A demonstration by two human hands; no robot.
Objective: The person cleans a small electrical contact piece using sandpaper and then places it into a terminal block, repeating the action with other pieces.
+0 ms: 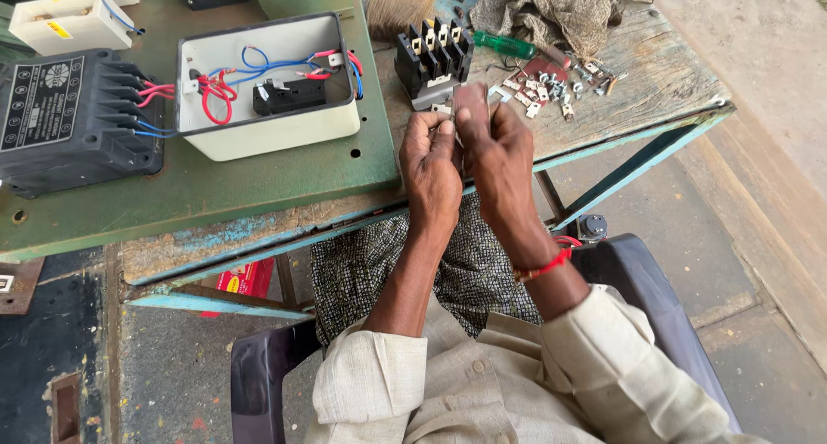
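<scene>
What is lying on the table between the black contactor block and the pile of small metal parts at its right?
In the head view, only bare worn wood separates the black contactor block from the small metal parts; the green-handled screwdriver lies just behind that gap.

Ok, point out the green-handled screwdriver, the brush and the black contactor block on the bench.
green-handled screwdriver (pixel 504 44), head view, on the handle.
brush (pixel 400 5), head view, on the bristles.
black contactor block (pixel 432 61), head view, on its top face.

The place was an electrical repair workshop. A worn wooden workbench (pixel 663 74) carried an opened switch box (pixel 267 82) with red and blue wiring; left of it sat a black transformer (pixel 73 117), right of it loose metal contacts (pixel 551 91), a screwdriver (pixel 504 44) and a brush (pixel 401 5).
</scene>
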